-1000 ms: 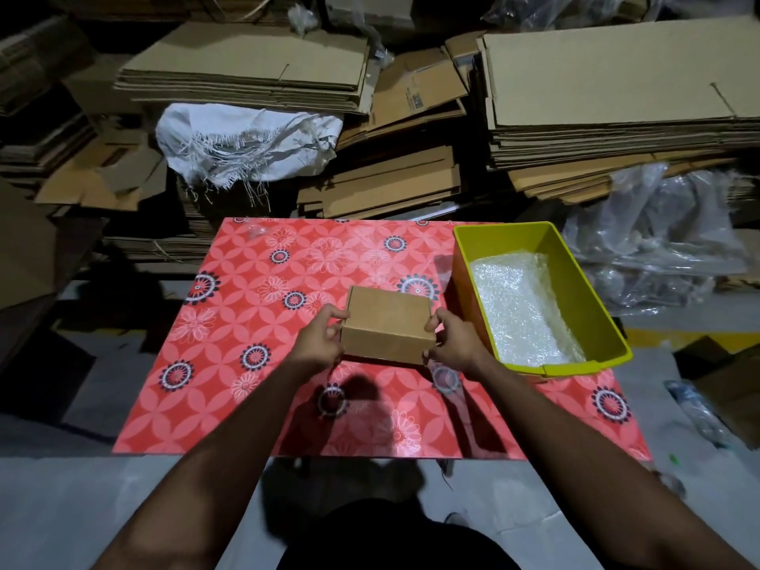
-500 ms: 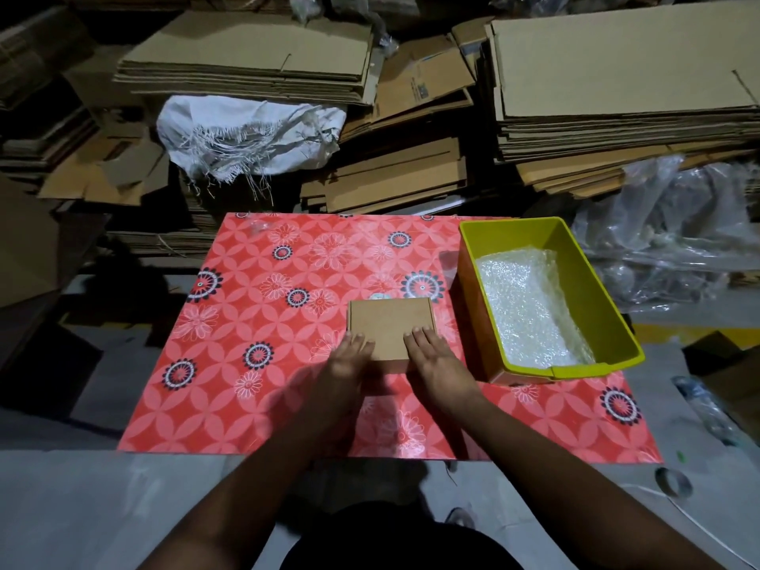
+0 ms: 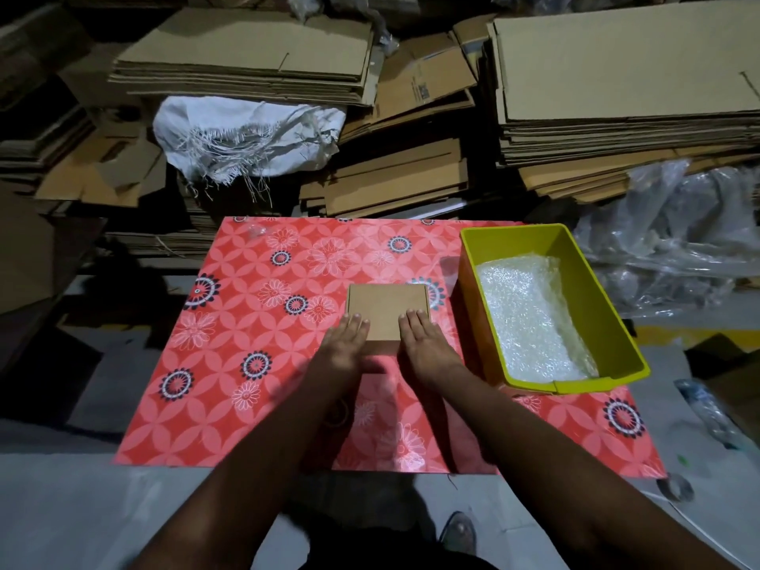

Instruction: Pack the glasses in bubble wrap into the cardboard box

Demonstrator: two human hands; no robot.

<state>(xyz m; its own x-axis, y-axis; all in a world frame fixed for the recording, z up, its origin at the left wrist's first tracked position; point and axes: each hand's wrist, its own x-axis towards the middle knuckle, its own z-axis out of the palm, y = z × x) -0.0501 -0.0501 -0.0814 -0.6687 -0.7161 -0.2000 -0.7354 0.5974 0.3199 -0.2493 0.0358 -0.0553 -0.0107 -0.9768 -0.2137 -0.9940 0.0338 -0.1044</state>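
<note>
Stacks of flattened cardboard [image 3: 617, 76] fill the background behind your red floral mat [image 3: 255, 322]. On the mat's right side stands a yellow bin [image 3: 608, 322] lined with bubble wrap [image 3: 530, 318]. The closed cardboard box [image 3: 386, 306] lies flat near the mat's centre, just left of the bin. Your left hand [image 3: 343, 343] and right hand [image 3: 423, 343] press palm-down on its near edge, fingers extended flat and close together, gripping nothing. No glasses can be made out.
</note>
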